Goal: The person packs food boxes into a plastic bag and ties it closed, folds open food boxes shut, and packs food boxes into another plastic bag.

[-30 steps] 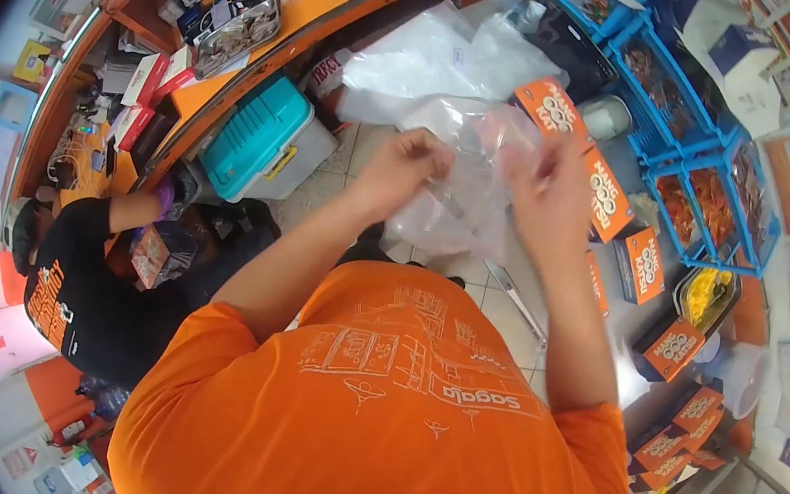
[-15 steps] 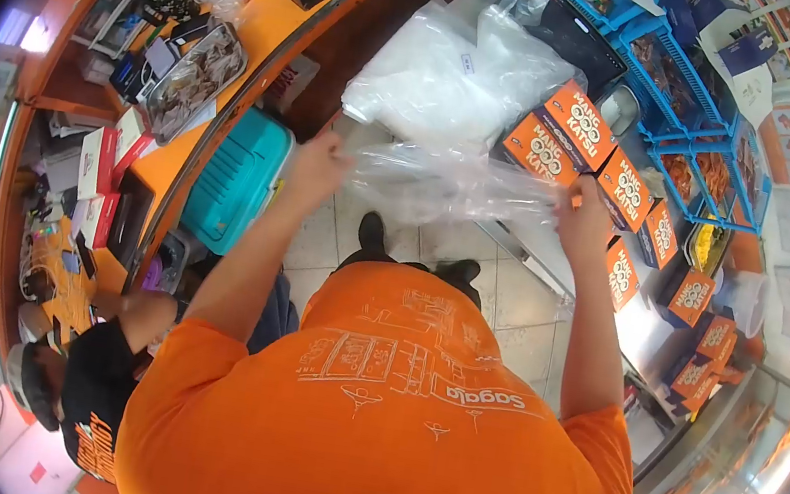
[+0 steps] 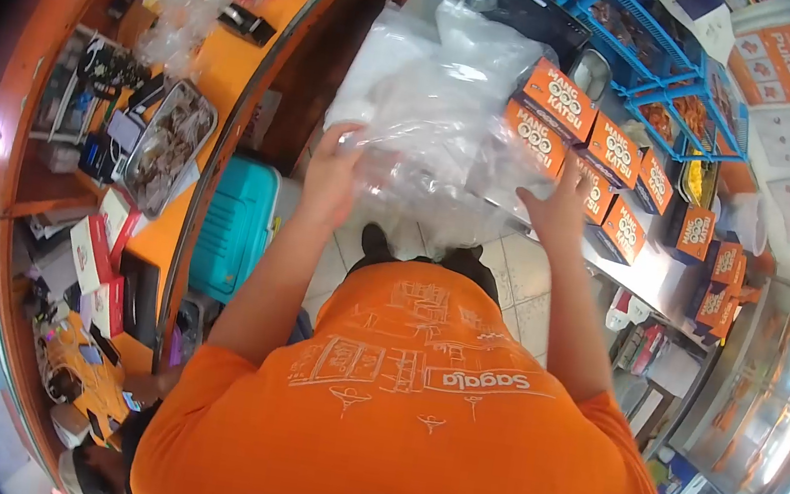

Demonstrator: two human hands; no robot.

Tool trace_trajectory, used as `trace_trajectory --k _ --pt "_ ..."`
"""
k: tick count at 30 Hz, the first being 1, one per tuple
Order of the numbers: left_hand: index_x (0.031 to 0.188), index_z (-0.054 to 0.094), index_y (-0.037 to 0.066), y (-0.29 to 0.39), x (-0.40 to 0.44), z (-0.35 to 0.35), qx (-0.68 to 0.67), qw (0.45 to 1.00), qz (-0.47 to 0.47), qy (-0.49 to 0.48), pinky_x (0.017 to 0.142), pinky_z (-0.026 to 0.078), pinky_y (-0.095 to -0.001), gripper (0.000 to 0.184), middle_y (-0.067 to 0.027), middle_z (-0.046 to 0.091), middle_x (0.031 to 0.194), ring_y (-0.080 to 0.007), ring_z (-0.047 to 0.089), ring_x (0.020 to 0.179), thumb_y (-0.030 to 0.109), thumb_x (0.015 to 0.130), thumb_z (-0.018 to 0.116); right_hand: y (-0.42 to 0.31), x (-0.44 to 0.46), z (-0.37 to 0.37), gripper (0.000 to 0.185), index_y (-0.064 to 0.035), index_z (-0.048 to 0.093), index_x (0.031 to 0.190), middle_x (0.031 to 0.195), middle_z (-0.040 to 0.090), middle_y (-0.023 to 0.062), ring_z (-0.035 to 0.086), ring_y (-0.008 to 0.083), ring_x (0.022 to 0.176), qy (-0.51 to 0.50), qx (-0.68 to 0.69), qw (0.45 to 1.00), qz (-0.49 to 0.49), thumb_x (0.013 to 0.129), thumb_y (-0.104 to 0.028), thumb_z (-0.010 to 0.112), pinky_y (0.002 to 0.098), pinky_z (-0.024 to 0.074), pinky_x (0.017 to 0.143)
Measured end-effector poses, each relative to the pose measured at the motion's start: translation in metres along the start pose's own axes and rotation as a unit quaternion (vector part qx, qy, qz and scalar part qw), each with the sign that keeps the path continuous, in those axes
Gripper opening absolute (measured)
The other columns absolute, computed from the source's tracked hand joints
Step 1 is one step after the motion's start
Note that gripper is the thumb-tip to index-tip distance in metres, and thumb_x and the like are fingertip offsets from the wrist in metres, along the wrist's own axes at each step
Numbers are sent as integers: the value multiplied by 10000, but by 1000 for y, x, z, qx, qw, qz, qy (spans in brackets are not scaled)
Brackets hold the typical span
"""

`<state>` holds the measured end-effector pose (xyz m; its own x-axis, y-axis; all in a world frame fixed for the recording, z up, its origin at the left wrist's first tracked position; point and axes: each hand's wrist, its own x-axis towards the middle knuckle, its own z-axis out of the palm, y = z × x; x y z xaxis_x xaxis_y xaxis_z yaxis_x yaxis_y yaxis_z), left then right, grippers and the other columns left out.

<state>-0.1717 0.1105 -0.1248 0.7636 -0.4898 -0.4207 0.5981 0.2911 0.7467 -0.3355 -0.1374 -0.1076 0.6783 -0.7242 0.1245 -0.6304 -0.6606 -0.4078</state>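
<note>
A clear plastic bag (image 3: 427, 166) spreads across the front of a pile of white plastic bags (image 3: 385, 69) on the counter. At its left edge is my left hand (image 3: 332, 178), with fingers bent around the plastic and their tips partly lost against it. My right hand (image 3: 558, 209) is open beside the bag's right edge, thumb and fingers spread apart. Just beyond that hand stand orange boxes printed "Mang Katsu" (image 3: 535, 139), stacked along the counter. The bag's lower part hangs over the counter edge above the floor.
Blue baskets (image 3: 636, 38) holding packed food stand at the back right. A teal plastic bin (image 3: 234, 229) sits below the orange counter (image 3: 271, 53) on the left, where a metal tray (image 3: 169, 150) rests. A lit glass display case (image 3: 765, 380) is at right. Another person is partly visible at lower left.
The stretched plastic has loosened and billowed toward me. My right hand has let go of it and opened. The camera view has turned slightly, and the other person sits lower in view.
</note>
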Motion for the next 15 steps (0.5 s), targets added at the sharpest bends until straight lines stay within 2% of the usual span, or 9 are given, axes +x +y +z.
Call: trace_trajectory --k 1,2,4,5,7,8,10,13,15 --pt "1213 452 38 -6 -9 -3 -2 1000 -17 24 645 567 -353 283 -151 630 1050 -255 668 776 91 950 542 15 -3 15 673 -134 479 1331 1047 597 150 662 267 881 -48 101 978 174 741 -175 801 375 543 675" --pt "1233 435 44 -15 -19 -11 5 998 -37 45 639 566 -359 297 -152 625 1057 -255 659 743 118 964 537 23 -8 27 612 -102 494 1320 943 632 142 682 251 800 -193 286 859 377 780 -188 770 358 547 612" --pt "1284 458 51 -44 -18 -53 179 973 -147 18 650 593 -407 387 -171 554 1195 -307 655 913 162 940 600 62 -13 57 468 -37 571 1231 783 639 100 680 194 673 -327 272 845 323 868 -320 657 334 522 511" --pt "1272 490 65 -84 1 -103 123 968 -216 40 631 589 -397 379 -147 568 1146 -276 651 870 181 933 613 54 2 51 468 -37 571 1231 783 639 100 680 194 673 -307 291 845 326 868 -320 657 334 522 511" --pt "1261 521 80 -78 30 -119 90 957 -271 53 613 585 -387 371 -124 581 1096 -246 646 826 200 926 627 21 42 26 452 -8 629 1133 851 675 139 696 254 761 -301 186 913 200 915 -395 546 388 545 613" --pt "1200 562 95 -35 32 -82 20 956 -291 20 581 562 -365 319 -97 588 1014 -212 624 769 228 920 639 11 70 25 501 8 634 1088 869 670 216 676 342 871 -185 94 978 12 929 -440 476 445 520 762" --pt "1101 587 115 55 73 -11 8 980 -177 -94 617 550 -357 291 -58 596 939 -184 623 752 350 930 592 -37 135 -6 379 -14 678 909 887 658 269 647 415 870 119 128 964 -201 904 -346 496 471 498 803" --pt "1026 607 122 190 103 33 12 985 68 -159 665 536 -346 346 -29 609 886 -164 623 751 451 944 538 -123 126 -109 290 3 653 766 748 651 222 632 362 677 166 397 901 -55 802 -280 604 469 498 628" --pt "1075 595 96 227 84 14 45 972 203 -105 691 535 -341 344 -45 619 928 -181 627 781 410 953 527 -105 86 -96 245 -32 643 904 854 643 196 629 351 787 141 311 918 -204 798 -252 621 442 496 718"
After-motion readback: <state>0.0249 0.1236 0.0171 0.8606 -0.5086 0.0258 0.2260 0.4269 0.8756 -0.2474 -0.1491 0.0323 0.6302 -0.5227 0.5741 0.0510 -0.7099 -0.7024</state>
